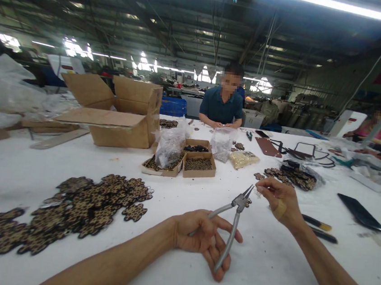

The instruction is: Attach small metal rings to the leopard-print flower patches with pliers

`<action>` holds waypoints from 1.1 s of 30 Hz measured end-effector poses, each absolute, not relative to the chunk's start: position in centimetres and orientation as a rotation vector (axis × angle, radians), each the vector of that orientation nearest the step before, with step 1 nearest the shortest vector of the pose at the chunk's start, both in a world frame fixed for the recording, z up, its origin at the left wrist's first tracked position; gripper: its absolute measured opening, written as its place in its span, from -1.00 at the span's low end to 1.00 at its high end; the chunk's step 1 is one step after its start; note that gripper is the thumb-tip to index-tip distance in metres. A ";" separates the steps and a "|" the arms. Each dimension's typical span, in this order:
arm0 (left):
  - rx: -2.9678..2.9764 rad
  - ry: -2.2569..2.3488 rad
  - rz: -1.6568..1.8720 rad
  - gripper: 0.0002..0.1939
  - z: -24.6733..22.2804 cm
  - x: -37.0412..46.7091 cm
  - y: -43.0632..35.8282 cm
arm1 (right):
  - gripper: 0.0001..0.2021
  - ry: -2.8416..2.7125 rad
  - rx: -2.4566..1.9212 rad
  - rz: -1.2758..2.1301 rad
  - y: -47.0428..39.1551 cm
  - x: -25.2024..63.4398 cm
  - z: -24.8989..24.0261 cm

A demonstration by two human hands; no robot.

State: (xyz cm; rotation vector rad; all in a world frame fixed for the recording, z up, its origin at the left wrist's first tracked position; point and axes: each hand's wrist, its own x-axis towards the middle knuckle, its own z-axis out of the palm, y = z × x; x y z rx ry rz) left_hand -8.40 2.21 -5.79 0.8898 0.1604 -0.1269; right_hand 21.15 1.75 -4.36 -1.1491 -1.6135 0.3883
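My left hand (205, 241) holds a pair of grey-handled pliers (239, 203), palm up, with the handles spread and the thin jaws pointing up and to the right. Close to the tips of those jaws, my right hand (281, 199) is closed in a pinch. Whatever lies between its fingertips is too small to name; a few tiny pale bits show just below them. A tan patch sits on that hand near the wrist. Behind the pliers' jaws a small leopard-print piece (248, 203) lies on the white table (163, 275).
Flower-shaped leopard-print patches (92, 204) lie heaped at left. Small boxes of beads or studs (199, 164) stand mid-table beside an open carton (123, 131). At right are black-handled pliers (319, 228), a phone (362, 212) and more patches (304, 178). A co-worker (222, 103) sits opposite.
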 end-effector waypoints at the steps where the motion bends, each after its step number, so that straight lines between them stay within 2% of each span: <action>1: 0.895 0.162 -0.132 -0.23 -5.9 -8.4 2.3 | -0.82 -1.616 -1.145 0.385 1.8 21.2 -4.4; 19: 0.930 0.162 -0.169 -0.23 -5.8 -8.3 2.5 | -0.80 -1.687 -1.137 0.415 1.0 21.1 -3.0; 22: 0.927 0.168 -0.203 -0.23 -5.5 -8.2 2.6 | -0.79 -1.713 -1.117 0.517 0.7 21.8 -2.6; 28: 0.939 0.047 -0.265 -0.22 -4.5 -7.5 2.7 | -0.70 -1.665 -1.104 0.937 0.2 23.9 -1.4; 33: 0.956 0.093 -0.287 -0.20 -4.2 -7.4 2.7 | -0.67 -1.578 -1.092 1.099 0.6 24.8 -1.6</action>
